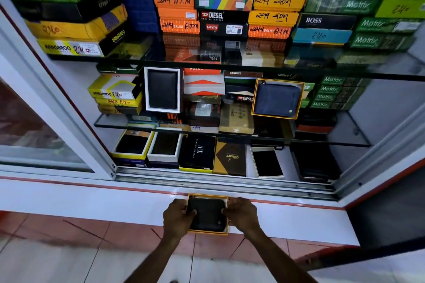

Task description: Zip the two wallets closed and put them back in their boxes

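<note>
A black zip wallet [208,215] lies inside an open yellow-edged box [207,196] on the white sill below the cabinet. My left hand [177,215] grips the wallet's left side, fingers curled over its edge. My right hand [241,212] holds the right side at the box rim. A blue zip wallet [277,100] sits in a second yellow-edged box [254,96], propped upright on the middle glass shelf at the right. Whether the black wallet's zip is closed is hidden by my fingers.
The open glass cabinet holds stacks of coloured wallet boxes [225,2] on the top shelf. A black wallet in a white box [162,89] stands on the middle shelf. More open boxes [165,147] line the bottom. The sliding-door track [225,181] runs behind the sill.
</note>
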Available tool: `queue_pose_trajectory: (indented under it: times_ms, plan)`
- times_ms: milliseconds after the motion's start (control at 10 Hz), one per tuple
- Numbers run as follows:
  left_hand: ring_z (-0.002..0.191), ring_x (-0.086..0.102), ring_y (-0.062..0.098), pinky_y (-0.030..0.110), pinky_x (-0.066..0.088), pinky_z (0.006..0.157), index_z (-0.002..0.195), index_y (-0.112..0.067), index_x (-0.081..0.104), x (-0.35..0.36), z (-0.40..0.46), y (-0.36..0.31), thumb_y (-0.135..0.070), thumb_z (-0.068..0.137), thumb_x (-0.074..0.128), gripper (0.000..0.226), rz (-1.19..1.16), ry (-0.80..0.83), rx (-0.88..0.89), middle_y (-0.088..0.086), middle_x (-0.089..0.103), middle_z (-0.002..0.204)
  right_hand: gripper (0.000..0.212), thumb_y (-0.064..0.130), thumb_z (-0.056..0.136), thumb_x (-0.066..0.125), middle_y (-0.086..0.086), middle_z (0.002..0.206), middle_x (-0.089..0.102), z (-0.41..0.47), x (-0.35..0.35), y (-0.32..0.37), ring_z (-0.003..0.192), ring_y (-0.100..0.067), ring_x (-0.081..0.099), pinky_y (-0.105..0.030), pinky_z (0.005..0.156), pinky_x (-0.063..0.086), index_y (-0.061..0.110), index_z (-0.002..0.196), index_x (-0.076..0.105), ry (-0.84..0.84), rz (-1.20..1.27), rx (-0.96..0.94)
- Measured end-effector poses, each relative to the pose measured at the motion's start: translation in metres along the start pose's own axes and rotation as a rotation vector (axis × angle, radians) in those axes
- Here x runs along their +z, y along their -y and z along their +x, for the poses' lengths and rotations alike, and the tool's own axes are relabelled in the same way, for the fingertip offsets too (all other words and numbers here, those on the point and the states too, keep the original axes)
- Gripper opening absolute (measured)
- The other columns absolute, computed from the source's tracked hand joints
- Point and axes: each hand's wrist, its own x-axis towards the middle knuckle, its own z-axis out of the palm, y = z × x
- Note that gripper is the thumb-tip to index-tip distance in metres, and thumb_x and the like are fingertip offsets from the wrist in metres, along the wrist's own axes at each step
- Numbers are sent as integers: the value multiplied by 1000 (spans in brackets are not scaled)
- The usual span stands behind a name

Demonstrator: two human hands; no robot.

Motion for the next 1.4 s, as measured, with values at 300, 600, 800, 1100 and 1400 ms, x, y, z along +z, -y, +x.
queue_pose_trajectory:
  times_ms: [300, 600, 800, 1100, 1400]
  plan:
    - [89, 69, 16, 20, 47, 72, 97, -15, 75, -51, -21, -59, -15, 79, 75, 18, -172, -115, 91, -2, 76, 93, 20, 12, 79, 80, -10, 90, 76, -23, -48, 45, 70, -19, 73, -25, 55, 60, 6, 97, 75, -51, 309, -124]
    - [86, 71, 11, 22, 53, 76, 109, -15, 71, -111, -7, -183, -9, 82, 71, 28, -481, -172, 394, -3, 76, 96, 25, 13, 82, 76, 1, 96, 74, -33, -125, 169, 87, -14, 69, -35, 89, 56, 20, 104, 69, -172, 462, -406]
    - [86, 71, 19, 39, 59, 83, 95, -34, 65, -105, 48, -235, -3, 80, 66, 34, -418, -85, 423, 0, 76, 93, 49, 18, 86, 71, 11, 79, 67, 1, -144, 215, 79, -7, 64, -32, 88, 54, 16, 133, 58, -225, 358, -423]
    - [105, 62, 15, 30, 51, 96, 124, -26, 54, -84, 96, -255, -3, 82, 63, 48, -339, -31, 375, -5, 66, 103, 50, 20, 82, 71, -6, 118, 73, 51, -133, 235, 108, -21, 68, -28, 89, 54, 15, 131, 59, -214, 278, -324]
    - [124, 56, 17, 38, 47, 107, 141, -21, 42, -78, 107, -239, -12, 77, 69, 70, -251, -65, 436, -1, 58, 136, 64, 16, 86, 71, -5, 140, 57, 46, -136, 227, 127, -21, 56, -34, 98, 52, 14, 144, 44, -195, 303, -371]
